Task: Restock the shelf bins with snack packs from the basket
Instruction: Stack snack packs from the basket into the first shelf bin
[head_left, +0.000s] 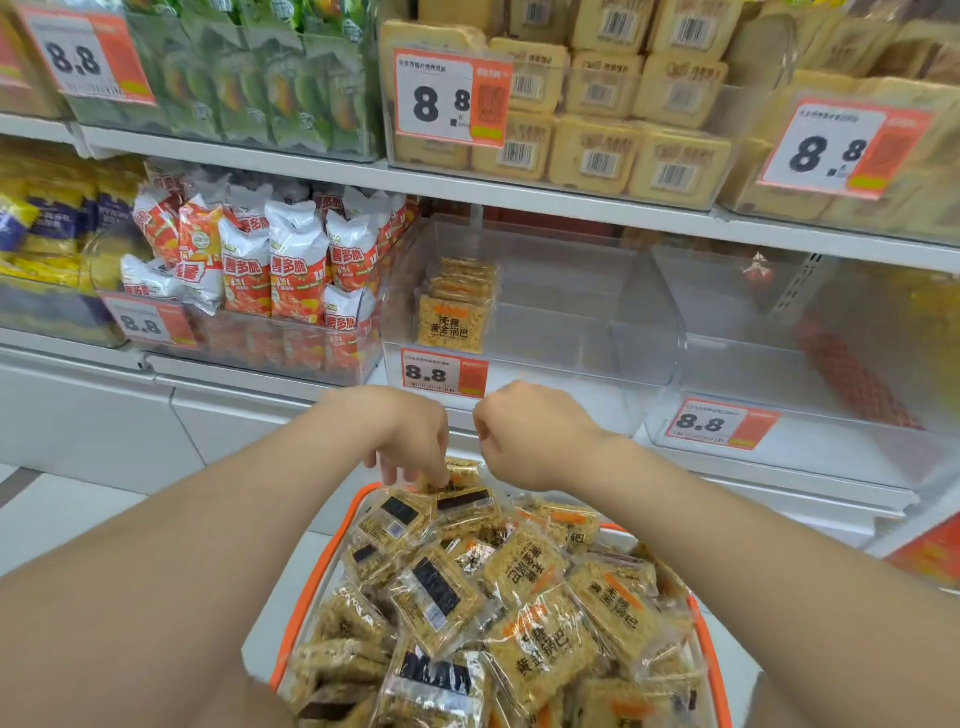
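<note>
While both arms reach over orange basket (310, 597) heaped with snack packs (527, 571), left grip (410, 436) pinches far pack (458, 475); right grip (524, 436) curled beside it (contents hidden, cannot tell). Clear shelf bin (571, 312) above holds few stacked packs (451, 325).

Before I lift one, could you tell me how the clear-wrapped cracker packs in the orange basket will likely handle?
A pack probably stays stiff: each shows a flat square slab. The glossy film looks slippery, so piled packs may slide. The puffed-grain slab likely weighs little and could crack if squeezed.
</note>
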